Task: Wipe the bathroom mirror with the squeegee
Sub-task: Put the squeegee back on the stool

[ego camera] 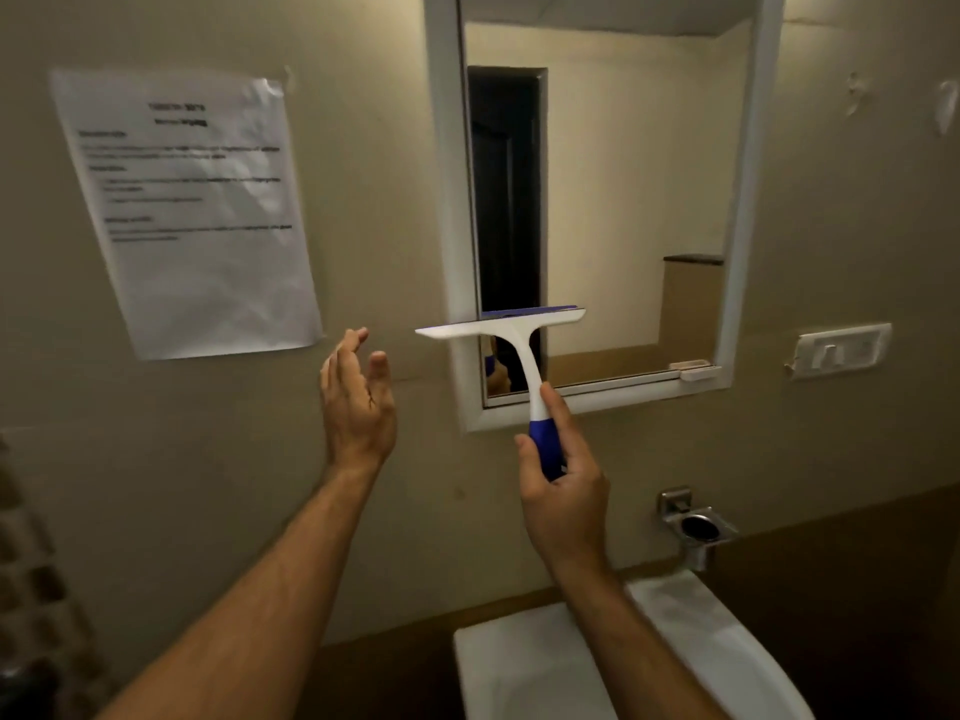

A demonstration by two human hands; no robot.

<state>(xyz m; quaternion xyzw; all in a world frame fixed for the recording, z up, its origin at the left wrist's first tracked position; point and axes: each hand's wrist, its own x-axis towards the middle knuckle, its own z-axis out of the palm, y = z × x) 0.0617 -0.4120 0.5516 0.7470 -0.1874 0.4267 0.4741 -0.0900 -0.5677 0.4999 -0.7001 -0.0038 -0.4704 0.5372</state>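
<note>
A white-framed mirror (623, 200) hangs on the beige wall ahead. My right hand (563, 480) grips the blue handle of a white squeegee (506, 330), held upright. Its blade lies level across the mirror's lower left corner and overlaps the left frame. Whether the blade touches the glass I cannot tell. My left hand (356, 402) is raised left of the squeegee, in front of the bare wall, fingers straight and holding nothing.
A printed paper notice (182, 210) is stuck on the wall at left. A white sink (675, 657) sits below my right arm. A metal holder (696, 527) and a wall switch plate (839, 348) are at right.
</note>
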